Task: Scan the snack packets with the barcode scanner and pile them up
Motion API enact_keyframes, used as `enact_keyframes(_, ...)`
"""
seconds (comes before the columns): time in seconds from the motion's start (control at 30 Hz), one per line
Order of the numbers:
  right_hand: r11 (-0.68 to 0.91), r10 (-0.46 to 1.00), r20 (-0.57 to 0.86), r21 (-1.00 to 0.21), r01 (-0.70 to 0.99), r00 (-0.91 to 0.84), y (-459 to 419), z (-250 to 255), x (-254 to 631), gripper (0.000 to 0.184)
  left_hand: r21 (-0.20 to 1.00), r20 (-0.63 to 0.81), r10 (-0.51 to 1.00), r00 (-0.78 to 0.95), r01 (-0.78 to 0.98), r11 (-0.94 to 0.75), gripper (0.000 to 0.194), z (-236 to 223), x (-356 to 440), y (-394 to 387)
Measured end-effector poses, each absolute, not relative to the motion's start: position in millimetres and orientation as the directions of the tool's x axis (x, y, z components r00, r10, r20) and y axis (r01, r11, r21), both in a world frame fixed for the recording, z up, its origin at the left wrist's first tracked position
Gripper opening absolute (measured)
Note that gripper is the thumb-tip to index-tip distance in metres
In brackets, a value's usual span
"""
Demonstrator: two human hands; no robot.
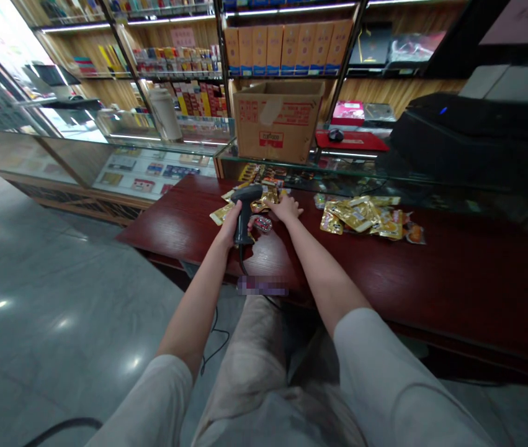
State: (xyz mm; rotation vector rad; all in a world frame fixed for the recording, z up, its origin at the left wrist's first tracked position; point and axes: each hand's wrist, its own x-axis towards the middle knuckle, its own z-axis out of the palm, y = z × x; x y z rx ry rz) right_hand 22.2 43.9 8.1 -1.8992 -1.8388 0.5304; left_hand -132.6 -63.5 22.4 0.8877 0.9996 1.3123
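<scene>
My left hand (pixel 232 225) is wrapped round the handle of a black barcode scanner (pixel 246 208), its head pointing down at a small pile of gold snack packets (pixel 264 200) on the dark red counter (pixel 431 273). My right hand (pixel 285 208) lies on that pile with fingers spread flat on the packets. A small shiny packet (pixel 264 224) lies between my two hands. The scanner's cable hangs down off the counter edge.
A second heap of gold and orange packets (pixel 363 217) lies to the right on the counter. Behind stand a cardboard box (pixel 277 121), a glass display case (pixel 147 167), a black machine (pixel 473 139) and shelves of goods. Grey tiled floor is on the left.
</scene>
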Motion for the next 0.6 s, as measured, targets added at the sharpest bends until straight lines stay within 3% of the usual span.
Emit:
enact_keyframes(0.3,-0.140,0.986,0.009,-0.522,0.842,0.169,44,6,-3,0.068,0.937,-0.050,0.999,0.005,-0.347,0.049,0.065,20,-130,-66)
enact_keyframes(0.6,-0.066,0.994,-0.108,-0.562,0.824,0.006,50,6,19,0.053,0.953,-0.066,0.998,0.012,-0.295,0.067,0.067,19,-133,-69)
